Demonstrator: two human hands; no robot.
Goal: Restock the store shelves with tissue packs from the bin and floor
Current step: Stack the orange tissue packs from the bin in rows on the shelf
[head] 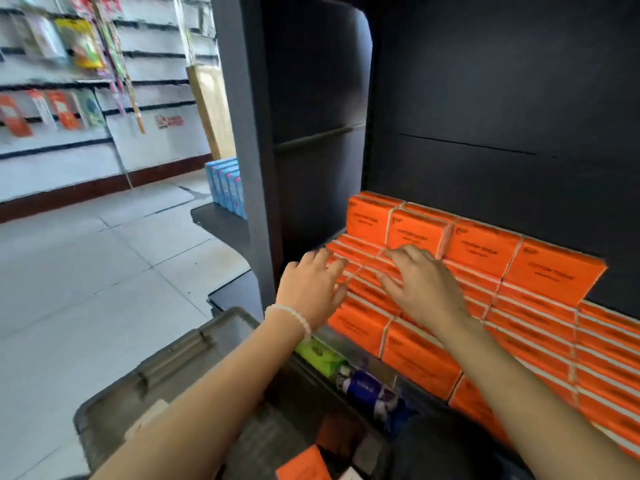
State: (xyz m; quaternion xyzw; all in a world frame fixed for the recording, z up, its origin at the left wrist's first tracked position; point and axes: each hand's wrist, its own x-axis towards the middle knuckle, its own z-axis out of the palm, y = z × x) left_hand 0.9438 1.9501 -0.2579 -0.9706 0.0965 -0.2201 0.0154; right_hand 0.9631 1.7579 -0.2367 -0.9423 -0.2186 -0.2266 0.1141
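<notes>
the dark shelf unit (485, 98) fills most of the view, its back panel bare above the stock. against that panel stand stacks of orange tissue packs (540, 327), laid in rows that rise from the lower right edge up to a top row of packs standing on edge with their printed faces outward (the small print is too blurred to read). below the shelf sits a grey plastic bin (166, 362), its rim and handle toward the left; inside it lie a green pack (320, 355), a blue and white pack (372, 393) and, at the bottom edge, one more orange pack (304, 464). to the left, the pale tiled floor (104, 258) runs to a white slat wall (52, 81) hung with packaged goods, and a row of blue packs (227, 185) stands on a low dark shelf beyond the upright. both hands reach over the bin to the upper left part of the orange stack. the left hand (311, 289), with a pale bead bracelet (289, 318) at the wrist, lies with fingers spread and nearly straight on the packs. the right hand (420, 284) rests just beside it, fingers also spread and flat on the packs; neither grips anything.
</notes>
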